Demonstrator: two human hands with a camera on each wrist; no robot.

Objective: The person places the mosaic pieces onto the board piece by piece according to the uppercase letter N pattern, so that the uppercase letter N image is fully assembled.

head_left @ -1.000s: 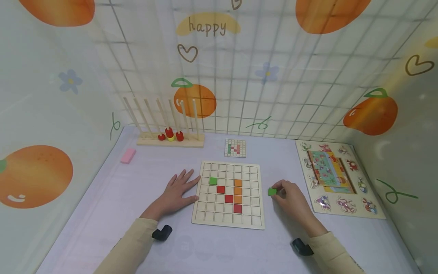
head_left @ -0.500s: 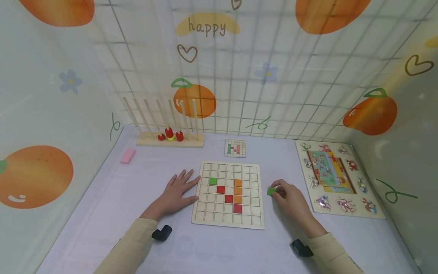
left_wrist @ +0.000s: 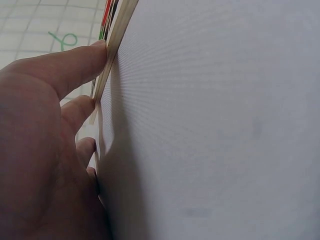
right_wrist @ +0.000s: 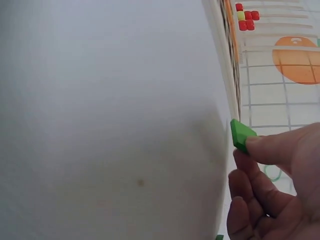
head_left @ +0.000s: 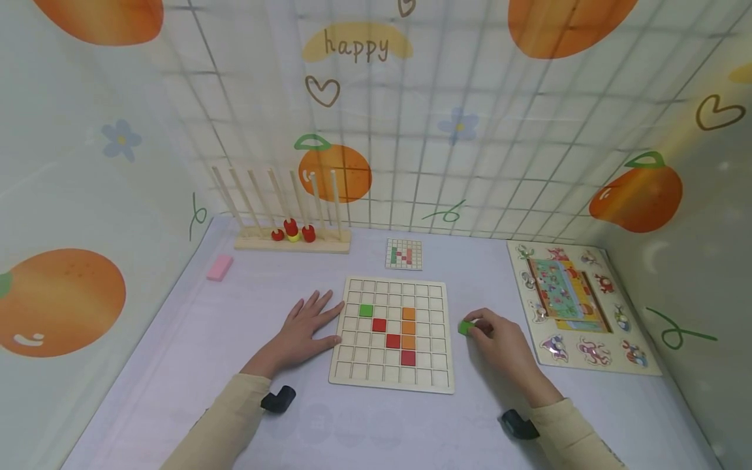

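Between thumb and fingertips, my right hand (head_left: 498, 338) pinches a small green square tile (right_wrist: 240, 135), just right of the gridded wooden board (head_left: 431, 378). My left hand (head_left: 299, 336) lies with fingers spread on the table, its thumb and index fingertips at the board's left edge. On the grid, three red tiles (head_left: 393, 341) step diagonally down from a single green square (head_left: 366, 311). Three orange tiles (head_left: 408, 328) form a column above the lowest red one. In the left wrist view the fingertips (left_wrist: 100, 50) meet the board's side.
Behind the board lies a small pattern card (head_left: 403, 254) with green and red squares. A peg rack (head_left: 294, 245) with several red beads and a yellow one stands at the back left, near a pink block (head_left: 220, 267). To the right is a picture puzzle board (head_left: 543, 352).
My right hand has turned the green tile slightly between its fingertips and shifted it a touch to the left. The left hand and the tiles on the board stay as they were.
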